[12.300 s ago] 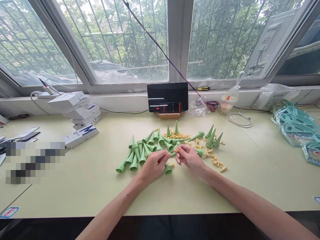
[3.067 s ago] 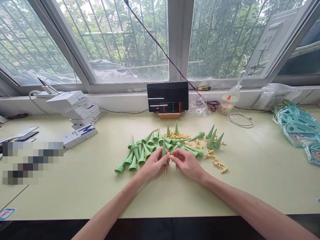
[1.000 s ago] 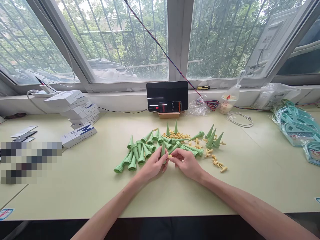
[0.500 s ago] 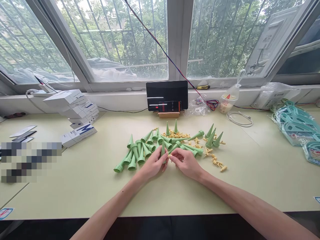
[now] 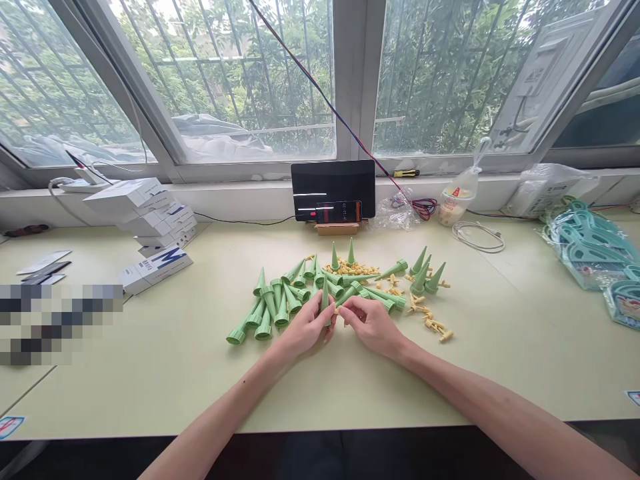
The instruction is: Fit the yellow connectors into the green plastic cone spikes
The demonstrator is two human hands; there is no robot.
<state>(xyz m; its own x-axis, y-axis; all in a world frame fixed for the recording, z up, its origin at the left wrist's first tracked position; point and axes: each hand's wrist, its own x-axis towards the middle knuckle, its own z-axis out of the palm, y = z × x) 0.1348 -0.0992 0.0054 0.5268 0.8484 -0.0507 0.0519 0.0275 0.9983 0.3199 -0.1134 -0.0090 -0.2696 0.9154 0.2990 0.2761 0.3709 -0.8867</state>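
My left hand (image 5: pixel 311 323) is closed around a green plastic watering spike (image 5: pixel 325 295), its point turned up. Against the side of that spike, between my two hands, shows a small yellow plastic valve (image 5: pixel 337 311). The thumb and forefinger of my right hand (image 5: pixel 373 323) pinch this valve; most of it is hidden by the fingers. Behind my hands lies a heap of green spikes (image 5: pixel 283 308), several on their sides. Two spikes (image 5: pixel 351 252) stand upright at the back among loose yellow valves (image 5: pixel 357 269). More stand upright (image 5: pixel 434 280) to the right.
Loose yellow valves (image 5: pixel 437 327) lie right of my right hand. A phone (image 5: pixel 340 212) leans on a black screen (image 5: pixel 333 177) at the back. White boxes (image 5: pixel 157 267) are stacked left; a bagged cup (image 5: pixel 455 203), a coiled cable (image 5: pixel 477 238) and wrapped teal items (image 5: pixel 590 247) are right.
Hardly anything differs. Both hands keep the same hold on the spike and the valve, and the whole view has shifted very slightly.
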